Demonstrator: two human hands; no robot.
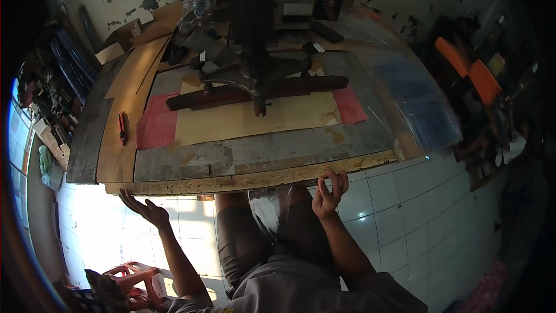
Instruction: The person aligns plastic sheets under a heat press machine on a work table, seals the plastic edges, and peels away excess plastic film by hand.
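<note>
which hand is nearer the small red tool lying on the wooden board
Left. The left hand is open under the table's front edge, below the small red tool on the wooden board. The right hand grips that edge far off to the tool's right.

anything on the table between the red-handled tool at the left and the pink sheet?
Nothing, by the head view. Between the red-handled tool and the pink sheet shows only a bare strip of the wooden board.
</note>
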